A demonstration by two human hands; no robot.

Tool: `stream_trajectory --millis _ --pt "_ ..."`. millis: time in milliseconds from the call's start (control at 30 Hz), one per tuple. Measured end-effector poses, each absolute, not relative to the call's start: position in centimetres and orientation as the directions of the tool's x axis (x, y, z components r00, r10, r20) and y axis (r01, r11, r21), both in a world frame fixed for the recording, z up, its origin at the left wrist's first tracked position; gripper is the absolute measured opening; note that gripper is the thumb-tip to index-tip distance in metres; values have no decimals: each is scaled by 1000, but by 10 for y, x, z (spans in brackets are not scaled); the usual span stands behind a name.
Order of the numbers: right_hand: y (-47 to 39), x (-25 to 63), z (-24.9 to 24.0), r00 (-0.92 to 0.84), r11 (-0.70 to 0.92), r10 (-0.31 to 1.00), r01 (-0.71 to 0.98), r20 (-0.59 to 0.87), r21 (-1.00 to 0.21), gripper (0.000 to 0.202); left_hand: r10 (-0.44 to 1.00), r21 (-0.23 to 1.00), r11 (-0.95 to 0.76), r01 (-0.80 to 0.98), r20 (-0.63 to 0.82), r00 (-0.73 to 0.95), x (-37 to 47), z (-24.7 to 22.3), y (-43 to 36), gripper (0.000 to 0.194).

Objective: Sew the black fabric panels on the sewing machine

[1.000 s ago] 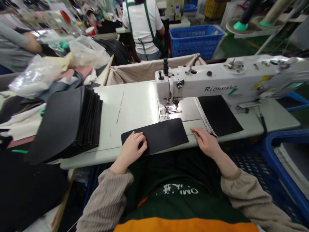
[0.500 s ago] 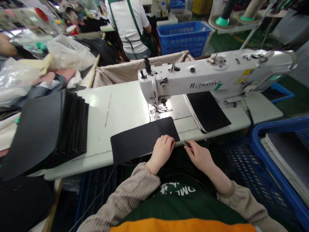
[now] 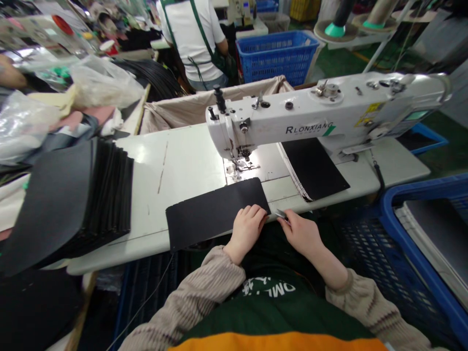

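A flat black panel (image 3: pixel 215 209) lies at the front edge of the sewing table, its near side hanging slightly over. My left hand (image 3: pixel 247 228) is closed on the panel's right front corner, thumb below and fingers on top. Just right of that corner, my right hand (image 3: pixel 302 231) grips a small pair of thread snips (image 3: pixel 281 214), whose metal tips point left at the panel. Most of the snips are hidden in my fingers. Behind the panel stands a white sewing machine (image 3: pixel 270 126), its needle area apart from the panel.
A stack of black panels (image 3: pixel 69 195) stands at the table's left. More panels (image 3: pixel 314 168) lie under the machine arm. A blue crate (image 3: pixel 389 214) with panels is at my right. Another blue basket (image 3: pixel 278 53) and a co-worker (image 3: pixel 197 39) are beyond the table.
The snips have shifted slightly left, and their blades show more clearly. My left hand stays on the panel's corner. The view has moved a little.
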State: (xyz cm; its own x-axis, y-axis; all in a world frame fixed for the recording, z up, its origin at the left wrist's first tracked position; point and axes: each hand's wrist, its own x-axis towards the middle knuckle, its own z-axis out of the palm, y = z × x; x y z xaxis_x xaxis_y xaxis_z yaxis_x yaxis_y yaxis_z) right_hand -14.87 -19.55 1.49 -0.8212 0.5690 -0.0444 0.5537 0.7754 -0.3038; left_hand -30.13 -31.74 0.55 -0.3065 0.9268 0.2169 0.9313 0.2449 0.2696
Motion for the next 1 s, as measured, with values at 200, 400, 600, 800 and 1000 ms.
stream_trajectory --millis 200,400,600,800,1000 --pt "-201 -149 17 -848 787 526 513 -62 -341 25 916 374 207 904 252 -313 -303 3 -320 12" --pt "-208 -158 17 -870 812 486 484 -81 -327 26 898 523 188 831 251 -361 -305 6 -326 8" --pt "-211 -168 17 -852 807 514 519 -97 -281 31 909 536 187 824 223 -351 -300 6 -324 12" --pt "-202 -162 17 -823 775 568 543 -21 -322 33 971 557 34 830 180 -160 -325 30 -364 14" --pt "-191 -165 20 -902 826 422 338 96 -450 40 914 423 306 853 120 -387 -390 33 -474 46"
